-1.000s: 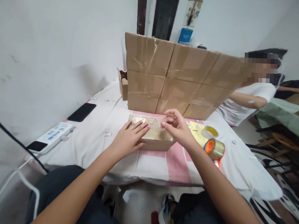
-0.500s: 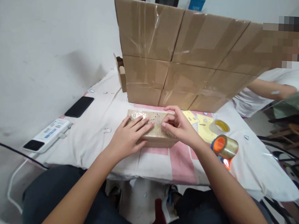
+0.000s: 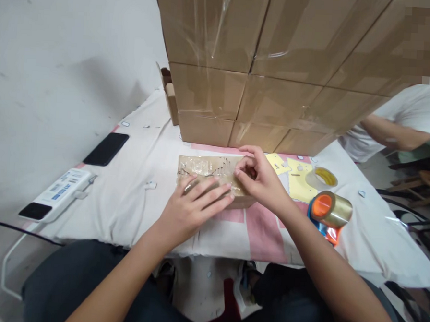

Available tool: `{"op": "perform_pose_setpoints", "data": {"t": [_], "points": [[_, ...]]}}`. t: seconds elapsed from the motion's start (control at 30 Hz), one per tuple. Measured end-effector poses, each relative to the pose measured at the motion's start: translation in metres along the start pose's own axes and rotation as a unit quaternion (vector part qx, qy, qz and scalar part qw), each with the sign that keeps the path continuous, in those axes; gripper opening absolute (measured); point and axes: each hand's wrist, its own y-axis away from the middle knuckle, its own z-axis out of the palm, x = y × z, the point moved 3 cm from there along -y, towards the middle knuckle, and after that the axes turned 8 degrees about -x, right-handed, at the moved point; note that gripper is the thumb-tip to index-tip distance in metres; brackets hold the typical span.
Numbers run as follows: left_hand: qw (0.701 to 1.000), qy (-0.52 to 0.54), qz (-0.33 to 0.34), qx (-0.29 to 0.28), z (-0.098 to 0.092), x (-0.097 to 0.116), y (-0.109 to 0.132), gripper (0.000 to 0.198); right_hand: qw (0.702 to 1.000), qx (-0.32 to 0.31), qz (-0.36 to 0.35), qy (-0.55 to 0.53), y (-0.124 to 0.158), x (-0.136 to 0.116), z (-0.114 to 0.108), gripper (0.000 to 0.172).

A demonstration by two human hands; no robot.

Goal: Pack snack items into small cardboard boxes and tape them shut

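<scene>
A small brown carton point(image 3: 205, 167), shiny with clear tape on top, lies on the white cloth of the table point(image 3: 133, 200) in front of me. My left hand point(image 3: 193, 208) lies flat on its near edge, fingers stretched out and pointing right. My right hand point(image 3: 262, 180) is curled at the carton's right end, with thumb and fingers pinched at the tape there. What the pinch holds is too small to make out.
A stack of taped cartons point(image 3: 263, 67) rises just behind the small one. A tape dispenser with an orange core point(image 3: 329, 212) and a loose tape roll point(image 3: 322, 177) lie right of my hands. A black phone point(image 3: 105, 148) and a power strip point(image 3: 58, 196) lie left. Another person's arm point(image 3: 392, 134) is at far right.
The view has tipped down and closer. My left hand slid toward me to the carton's near edge. My right hand stays pinched at the carton's right end.
</scene>
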Motion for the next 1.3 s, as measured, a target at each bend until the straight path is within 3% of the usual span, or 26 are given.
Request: {"op": "perform_pose_setpoints", "data": {"t": [0.33, 0.63, 0.87, 1.3], "points": [[0.993, 0.100, -0.027, -0.053, 0.004, 0.015, 0.000, 0.038, 0.999, 0.027, 0.033, -0.003, -0.003, 0.006, -0.003, 0.040], [0.990, 0.131, -0.023, -0.046, 0.000, 0.021, 0.002, 0.030, 0.993, 0.058, 0.081, 0.058, -0.005, 0.002, -0.006, 0.010], [0.987, 0.150, -0.022, -0.044, -0.007, 0.028, 0.008, 0.032, 0.972, 0.098, 0.018, 0.213, -0.006, -0.009, -0.013, 0.011], [0.989, 0.139, -0.029, -0.040, 0.000, 0.031, 0.009, 0.031, 0.974, 0.071, 0.045, 0.210, -0.007, 0.003, -0.011, 0.012]]}}
